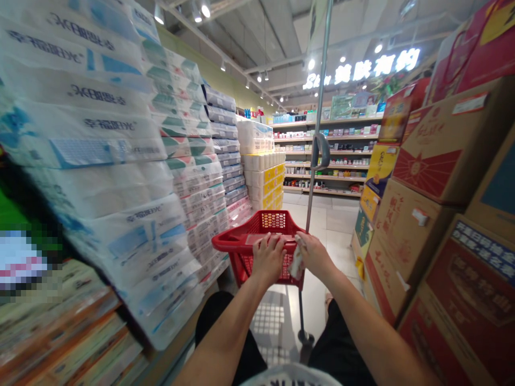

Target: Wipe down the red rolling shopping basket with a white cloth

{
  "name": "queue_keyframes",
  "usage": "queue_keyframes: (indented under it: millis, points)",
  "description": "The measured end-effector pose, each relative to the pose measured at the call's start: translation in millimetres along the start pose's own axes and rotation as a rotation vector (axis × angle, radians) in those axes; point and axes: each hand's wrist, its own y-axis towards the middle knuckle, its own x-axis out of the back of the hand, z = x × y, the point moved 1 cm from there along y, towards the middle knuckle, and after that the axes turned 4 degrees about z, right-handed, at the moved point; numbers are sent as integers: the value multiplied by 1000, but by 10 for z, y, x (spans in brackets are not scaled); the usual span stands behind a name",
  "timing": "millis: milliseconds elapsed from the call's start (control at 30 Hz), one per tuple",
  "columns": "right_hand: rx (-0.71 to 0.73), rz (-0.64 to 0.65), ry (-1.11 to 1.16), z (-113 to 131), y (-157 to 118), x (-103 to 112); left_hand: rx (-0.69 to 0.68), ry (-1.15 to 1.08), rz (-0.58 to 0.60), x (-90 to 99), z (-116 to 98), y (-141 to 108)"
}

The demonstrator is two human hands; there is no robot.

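A red plastic shopping basket (241, 262) with perforated walls is in front of me, low in the middle of the head view. My left hand (269, 257) lies over its near rim, fingers bent around the edge. At the right end of the same rim is my right hand (313, 252), closed on a crumpled whitish tissue or cloth (296, 261) that hangs down against the basket's side. A thin grey metal pole (316, 177) with a grey hook-like handle (321, 151) rises just beyond my right hand.
Tall stacks of wrapped paper packs (153, 161) line the left side. Cardboard cartons (418, 230) are piled on the right. Tiled floor (336, 220) runs between them to stocked shelves (330, 155) at the back. My dark-clothed legs are below the basket.
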Motion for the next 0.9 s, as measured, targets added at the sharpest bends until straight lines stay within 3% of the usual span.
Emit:
queue_keyframes:
  millis: [167, 300, 467, 633, 900]
  points:
    - [130, 50, 26, -33, -25, 8, 4, 9, 4, 12, -14, 5]
    - [-14, -28, 10, -57, -33, 39, 1, 12, 10, 15, -15, 6]
    - [57, 32, 56, -72, -43, 83, -5, 17, 7, 17, -5, 3]
    - [-85, -6, 104, -198, -51, 140, -11, 9, 8, 32, -3, 1]
    - [-135, -116, 176, -270, -67, 161, -4, 8, 11, 25, -4, 2]
